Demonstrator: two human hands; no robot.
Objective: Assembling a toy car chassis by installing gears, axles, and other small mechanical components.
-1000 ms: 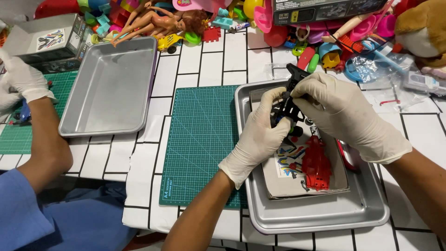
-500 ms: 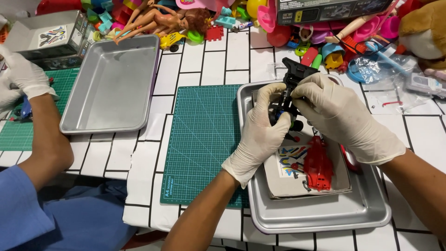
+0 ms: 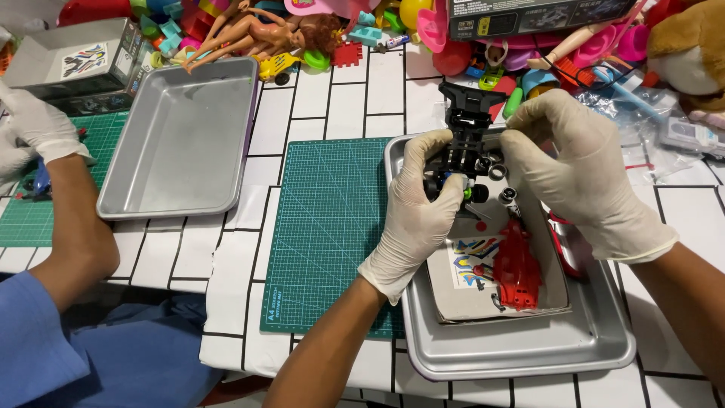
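While both gloved hands grip a black toy chassis (image 3: 466,143), colourful sticker sheet (image 3: 476,261) in tray (image 3: 529,355), dark box (image 3: 544,15) behind

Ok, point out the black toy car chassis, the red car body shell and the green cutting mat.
black toy car chassis (image 3: 470,106), head view, rear wing end.
red car body shell (image 3: 518,266), head view, middle of shell.
green cutting mat (image 3: 326,227), head view, bare centre.

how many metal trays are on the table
2. One metal tray lies at upper left, with nothing visible in it. The other tray sits at lower right under the gloved hands and holds a red toy car shell. More could be hidden outside the view.
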